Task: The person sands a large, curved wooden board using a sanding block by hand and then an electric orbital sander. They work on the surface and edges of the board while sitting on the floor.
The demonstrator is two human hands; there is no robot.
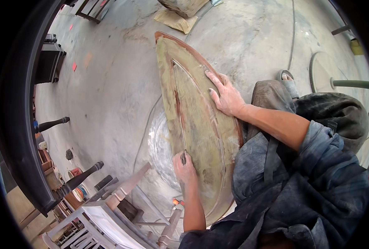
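A long wooden panel (pixel 199 124), pointed at its far end, lies tilted against my legs. Dull yellow-green coating covers most of it, reddish-brown wood shows along its rim, and curved grooves run down its face. My left hand (pixel 185 168) is closed at the panel's left side, by the straight groove. Between its fingers shows a small dark, narrow piece (pixel 183 158), whose kind I cannot make out. On the right part of the panel, my right hand (pixel 227 97) rests with fingers stretched out and apart. Pale dust coats both hands.
Left of the panel stands a pale wooden chair frame (pixel 122 191). A large dark piece of furniture (pixel 18 103) with turned legs curves along the left rim. Behind the panel lies a brown paper piece (pixel 175 20). A round disc (pixel 318 72) is on the right; cables cross the floor.
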